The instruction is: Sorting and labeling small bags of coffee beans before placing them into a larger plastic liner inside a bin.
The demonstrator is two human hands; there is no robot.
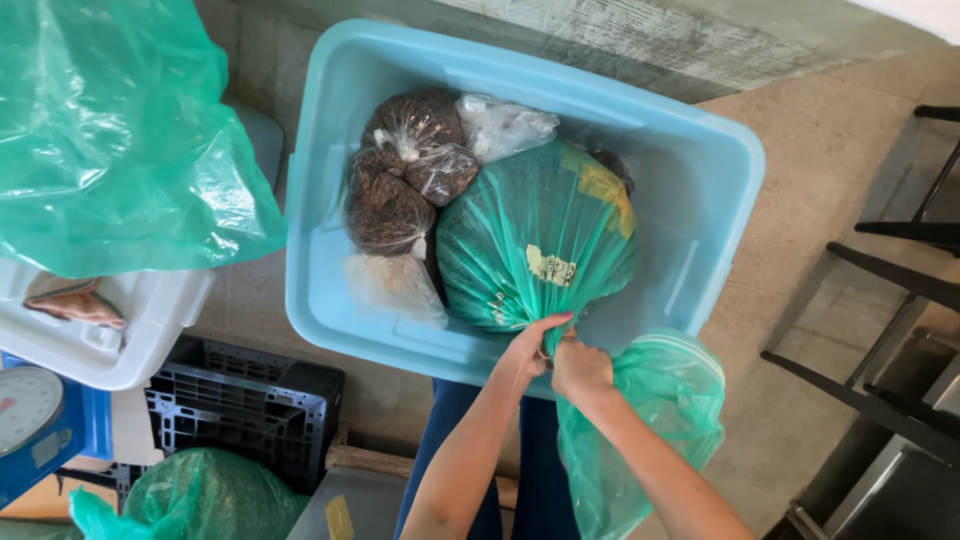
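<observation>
Both hands meet at the gathered neck of a green bag point(535, 235) that sits in a light blue tub point(700, 190). Left hand point(527, 350) has fingers curled tight round the twisted neck, thumb side up, pinching plastic just at the tub's near rim. Right hand point(581, 368) sits just beside it, touching it, fingers closed on the same neck; the loose green tail point(640, 430) of the bag spills out below the right wrist, outside the tub. Exact finger overlap is hard to see, probably both fists wrap the neck. The bag's full round body lies above the fingers, filling the tub's middle and right, with yellow tape patches on it.

Left of the bag in the tub: clear bags of dark brown stuff point(405, 170), a pale bag point(395, 285) below them, a clear bag point(500, 125) at the top. Outside: white bin point(150, 330), black crate point(250, 405), scale point(25, 410), another green bag point(110, 130) top left.
</observation>
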